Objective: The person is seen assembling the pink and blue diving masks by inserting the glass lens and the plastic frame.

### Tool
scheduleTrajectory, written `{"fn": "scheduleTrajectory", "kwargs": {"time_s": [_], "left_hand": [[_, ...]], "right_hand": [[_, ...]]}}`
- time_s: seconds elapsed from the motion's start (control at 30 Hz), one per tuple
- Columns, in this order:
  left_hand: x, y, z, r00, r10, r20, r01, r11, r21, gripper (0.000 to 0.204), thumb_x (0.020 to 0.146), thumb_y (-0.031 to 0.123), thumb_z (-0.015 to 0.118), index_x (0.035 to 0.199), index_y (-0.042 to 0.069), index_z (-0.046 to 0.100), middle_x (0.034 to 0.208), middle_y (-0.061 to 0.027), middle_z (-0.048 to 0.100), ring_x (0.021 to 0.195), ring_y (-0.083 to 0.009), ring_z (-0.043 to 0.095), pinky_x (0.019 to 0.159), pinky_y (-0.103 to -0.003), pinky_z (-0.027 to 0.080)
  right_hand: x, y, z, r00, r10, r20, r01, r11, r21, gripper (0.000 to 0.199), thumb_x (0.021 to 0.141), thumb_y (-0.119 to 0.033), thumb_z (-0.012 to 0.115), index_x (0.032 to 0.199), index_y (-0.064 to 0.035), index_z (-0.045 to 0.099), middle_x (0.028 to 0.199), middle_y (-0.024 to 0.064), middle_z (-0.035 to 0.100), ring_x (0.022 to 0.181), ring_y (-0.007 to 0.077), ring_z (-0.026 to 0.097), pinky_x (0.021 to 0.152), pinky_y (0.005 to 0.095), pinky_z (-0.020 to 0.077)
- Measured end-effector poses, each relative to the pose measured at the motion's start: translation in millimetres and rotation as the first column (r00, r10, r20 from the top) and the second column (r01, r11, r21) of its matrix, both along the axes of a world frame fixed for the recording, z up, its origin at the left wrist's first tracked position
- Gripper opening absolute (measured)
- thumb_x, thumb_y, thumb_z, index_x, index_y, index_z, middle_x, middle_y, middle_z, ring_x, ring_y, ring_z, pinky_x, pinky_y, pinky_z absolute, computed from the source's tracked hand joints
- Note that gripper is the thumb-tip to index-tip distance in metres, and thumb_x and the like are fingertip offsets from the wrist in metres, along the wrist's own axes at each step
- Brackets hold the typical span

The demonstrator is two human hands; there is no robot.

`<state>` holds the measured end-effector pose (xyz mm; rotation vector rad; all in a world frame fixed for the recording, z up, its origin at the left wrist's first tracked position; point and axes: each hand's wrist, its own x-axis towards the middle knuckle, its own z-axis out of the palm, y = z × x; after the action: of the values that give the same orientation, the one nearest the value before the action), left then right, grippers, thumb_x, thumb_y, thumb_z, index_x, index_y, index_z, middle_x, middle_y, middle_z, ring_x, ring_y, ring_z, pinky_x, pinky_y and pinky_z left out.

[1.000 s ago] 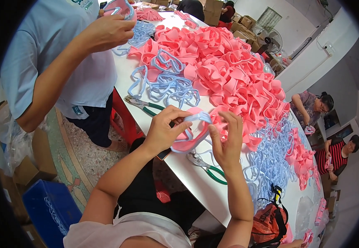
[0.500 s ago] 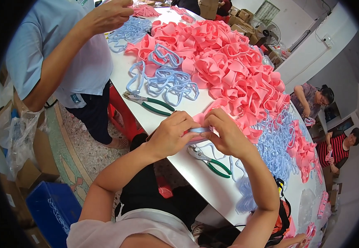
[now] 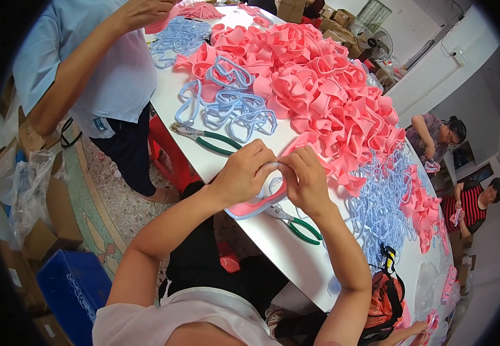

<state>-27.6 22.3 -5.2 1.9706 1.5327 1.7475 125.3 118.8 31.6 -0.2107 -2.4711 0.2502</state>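
Note:
A pink band with light blue edging hangs in a loop between my two hands, just above the near edge of the table. My left hand pinches the light blue edging. Close beside it, nearly touching fingertip to fingertip, my right hand pinches the same stretch. Fingers partly hide the pinched spot. Below the right hand, pliers with green handles lie on the white table, their jaws partly behind the band. Another pair of green-handled pliers rests left of my hands, by loose light blue loops.
Beyond my hands rises a large heap of pink bands. A tangled pile of light blue loops lies to the right. At the left stands a co-worker in a light blue shirt. A blue crate sits on the floor.
My hands have moved slightly up and drawn together at the edging. The band has turned and now hangs as an open loop. The co-worker's hand now holds something pink.

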Motion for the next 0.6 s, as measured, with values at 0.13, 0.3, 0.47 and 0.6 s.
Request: {"fn": "scheduleTrajectory", "kwargs": {"time_s": [0.13,0.3,0.47,0.6], "left_hand": [[-9.6,6.5,-5.0,0.994,-0.048,0.095,0.066,0.977,-0.2,0.013,0.084,0.011,0.067,0.091,0.001,0.061,0.077,-0.0126,0.053,0.068,-0.0264,0.055,0.063,-0.035,0.045],[-42.3,0.0,-13.5,0.961,0.002,0.277,0.068,0.968,-0.243,0.017,0.087,0.013,0.068,0.097,0.0,0.066,0.081,-0.0063,0.057,0.07,-0.013,0.053,0.065,-0.027,0.044],[-43.1,-2.2,-4.4,0.975,-0.082,0.207,0.143,0.942,-0.303,0.017,0.085,0.012,0.07,0.097,0.0,0.066,0.083,-0.0084,0.059,0.072,-0.0141,0.056,0.066,-0.027,0.046],[-16.5,-5.6,14.3,0.966,-0.248,0.065,0.257,0.93,-0.263,0.024,0.083,0.01,0.07,0.101,0.0,0.057,0.087,-0.0121,0.06,0.079,-0.0227,0.061,0.072,-0.032,0.05]], "right_hand": [[9.0,4.1,-6.7,0.997,-0.027,0.07,0.036,0.991,-0.125,0.016,0.082,-0.004,0.067,0.095,0.0003,0.06,0.086,0.0128,0.057,0.082,0.0317,0.055,0.069,0.0389,0.0458],[53.8,-16.0,8.7,0.842,-0.257,0.474,0.346,0.932,-0.11,0.05,0.085,-0.024,0.071,0.123,0.0005,0.049,0.113,0.02,0.055,0.1,0.0387,0.057,0.08,0.0441,0.0498],[51.1,-32.8,6.2,0.892,-0.219,0.396,0.306,0.936,-0.172,0.06,0.086,-0.03,0.069,0.131,0.0005,0.043,0.122,0.023,0.05,0.106,0.0398,0.056,0.083,0.0445,0.0503],[26.2,-29.0,12.0,0.949,-0.12,0.291,0.166,0.976,-0.142,0.035,0.089,-0.019,0.065,0.117,-0.0015,0.053,0.109,0.0161,0.055,0.09,0.0329,0.06,0.071,0.0393,0.0511]]}}
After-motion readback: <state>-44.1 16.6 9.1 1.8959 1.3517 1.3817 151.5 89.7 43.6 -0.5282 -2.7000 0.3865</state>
